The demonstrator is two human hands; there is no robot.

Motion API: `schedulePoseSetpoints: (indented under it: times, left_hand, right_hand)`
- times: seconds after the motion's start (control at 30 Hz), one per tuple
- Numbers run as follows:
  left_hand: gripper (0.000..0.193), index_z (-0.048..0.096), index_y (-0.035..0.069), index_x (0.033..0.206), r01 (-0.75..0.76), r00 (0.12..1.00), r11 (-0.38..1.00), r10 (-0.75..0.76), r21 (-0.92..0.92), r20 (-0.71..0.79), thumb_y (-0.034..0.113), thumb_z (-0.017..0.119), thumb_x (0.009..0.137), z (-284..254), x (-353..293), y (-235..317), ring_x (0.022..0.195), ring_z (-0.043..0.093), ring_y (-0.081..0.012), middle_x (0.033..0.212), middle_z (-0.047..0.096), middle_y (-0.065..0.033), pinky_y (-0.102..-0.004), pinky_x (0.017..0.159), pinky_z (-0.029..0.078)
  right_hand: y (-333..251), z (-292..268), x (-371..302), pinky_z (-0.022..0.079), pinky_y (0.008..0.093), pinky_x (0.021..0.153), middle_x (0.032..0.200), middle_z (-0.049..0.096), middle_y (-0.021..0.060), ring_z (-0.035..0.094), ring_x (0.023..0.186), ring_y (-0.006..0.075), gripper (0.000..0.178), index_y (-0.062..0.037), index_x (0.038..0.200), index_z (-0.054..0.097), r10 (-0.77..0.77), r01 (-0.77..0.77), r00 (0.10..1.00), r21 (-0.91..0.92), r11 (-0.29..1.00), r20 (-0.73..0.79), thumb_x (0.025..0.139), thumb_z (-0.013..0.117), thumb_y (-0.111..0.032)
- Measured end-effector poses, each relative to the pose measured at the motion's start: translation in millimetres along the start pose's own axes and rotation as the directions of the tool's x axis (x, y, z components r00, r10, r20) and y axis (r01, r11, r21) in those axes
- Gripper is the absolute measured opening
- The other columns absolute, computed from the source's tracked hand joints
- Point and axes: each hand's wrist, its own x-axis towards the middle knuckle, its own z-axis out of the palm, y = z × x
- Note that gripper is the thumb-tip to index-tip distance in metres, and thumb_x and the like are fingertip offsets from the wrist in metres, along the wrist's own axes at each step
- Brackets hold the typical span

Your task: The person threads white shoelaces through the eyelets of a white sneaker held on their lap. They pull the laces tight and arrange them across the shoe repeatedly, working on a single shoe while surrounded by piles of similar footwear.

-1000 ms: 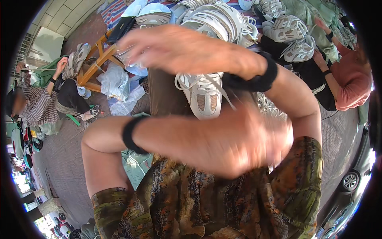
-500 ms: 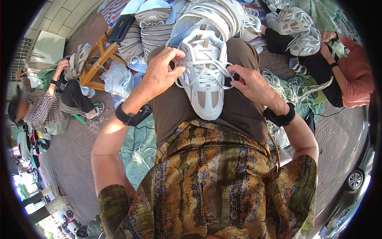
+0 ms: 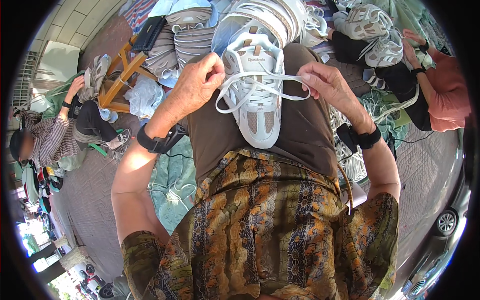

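Now both hands [image 3: 260, 82] on white laces [image 3: 260, 85] of lap-borne sneaker [image 3: 255, 95]

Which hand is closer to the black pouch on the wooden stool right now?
Left. The left hand pinches a white lace beside the sneaker, just right of and below the black pouch. The right hand is beyond the sneaker, farther from it.
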Motion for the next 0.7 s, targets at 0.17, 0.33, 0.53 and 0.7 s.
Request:
schedulePoseSetpoints:
  times: [0.17, 0.33, 0.53, 0.7]
  left_hand:
    - [0.014, 0.058, 0.002, 0.098, -0.01, 0.989, 1.0, 0.013, -0.02, 0.15, 0.009, 0.063, 0.087, 1.8, 3.5, 4.0, 0.078, 0.057, -0.0095, 0.085, 0.06, -0.0013, -0.0252, 0.072, 0.048]
    - [0.016, 0.06, 0.001, 0.092, 0.111, 0.981, 0.99, -0.095, -0.087, 0.172, 0.015, 0.067, 0.086, 8.4, 4.6, -4.5, 0.07, 0.056, -0.0071, 0.077, 0.061, 0.0005, -0.0231, 0.065, 0.046]
    - [0.032, 0.058, 0.004, 0.099, 0.226, 0.953, 0.898, -0.124, -0.376, 0.277, 0.033, 0.066, 0.087, -5.4, 6.3, 0.7, 0.068, 0.058, -0.0053, 0.077, 0.065, -0.0043, -0.0179, 0.05, 0.039]
    - [0.024, 0.061, 0.004, 0.093, 0.246, 0.945, 0.881, -0.125, -0.405, 0.303, 0.028, 0.064, 0.089, -3.2, 11.2, -6.0, 0.067, 0.058, -0.0053, 0.074, 0.062, -0.0011, -0.0181, 0.051, 0.041]
  right_hand:
    - [-5.4, -3.2, -0.9, 0.039, 0.0184, 0.055, 0.07, 0.054, -0.005, 0.048, 0.062, 0.0018, 0.022, -0.004, 0.093, 0.062, 0.024, -0.019, 0.997, -0.072, 0.997, 0.075, 0.096, 0.057, -0.026]
    - [-1.3, 7.2, -6.5, 0.037, 0.0194, 0.055, 0.067, 0.05, -0.0062, 0.045, 0.061, 0.0015, 0.018, -0.0038, 0.092, 0.063, 0.051, -0.043, 0.993, -0.076, 0.996, 0.108, 0.093, 0.061, -0.021]
    - [-9.9, 7.2, -7.4, 0.037, 0.0196, 0.055, 0.065, 0.049, -0.0064, 0.045, 0.06, 0.0015, 0.015, -0.0039, 0.093, 0.064, 0.057, -0.061, 0.997, 0.091, 0.994, 0.053, 0.091, 0.062, -0.019]
    - [-12.2, 16.4, -10.1, 0.036, 0.0185, 0.055, 0.065, 0.049, -0.0063, 0.045, 0.059, 0.0016, 0.016, -0.0051, 0.096, 0.063, 0.093, -0.095, 0.995, 0.164, 0.982, 0.02, 0.093, 0.06, -0.021]
